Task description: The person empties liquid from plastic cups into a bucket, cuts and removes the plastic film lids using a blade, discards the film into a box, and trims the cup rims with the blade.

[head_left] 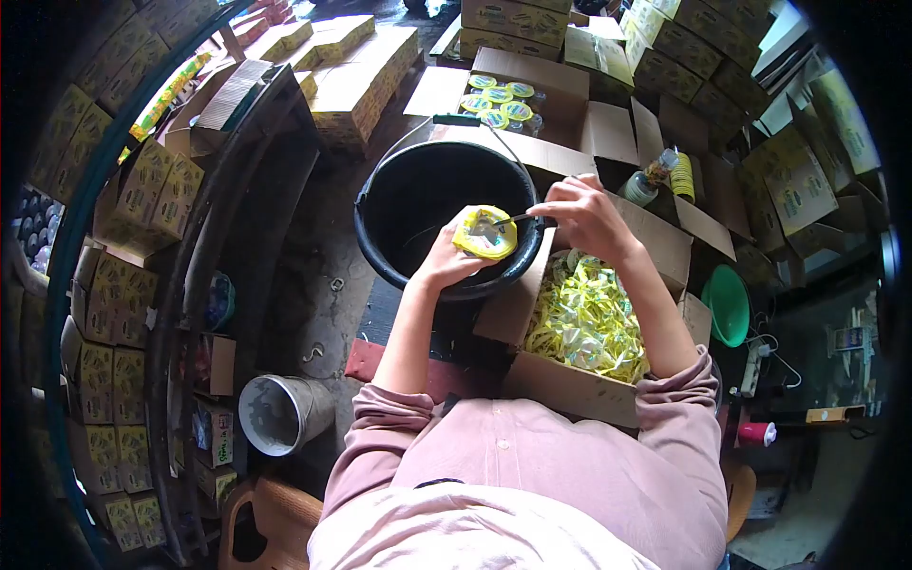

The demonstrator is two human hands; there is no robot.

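My left hand (pixel 445 263) is wrapped round a plastic cup with a yellow printed film lid (pixel 487 245), holding it over the near part of a black bucket (pixel 372 228). The film looks cut open in the middle, showing a greyish patch. Pinched in the fingers of my right hand (pixel 591 226) is a thin dark tool (pixel 524 218), perhaps a small knife; its tip meets the lid. Below my right forearm, a cardboard box (pixel 560 385) holds a heap of yellow and white film strips (pixel 594 323).
Behind the bucket, an open carton (pixel 560 74) holds several yellow-lidded cups (pixel 499 97). To the right stand a stack of yellow rings (pixel 682 177) and a green basin (pixel 728 306). A grey bucket (pixel 302 415) lies at lower left, near shelves of cartons (pixel 114 294).
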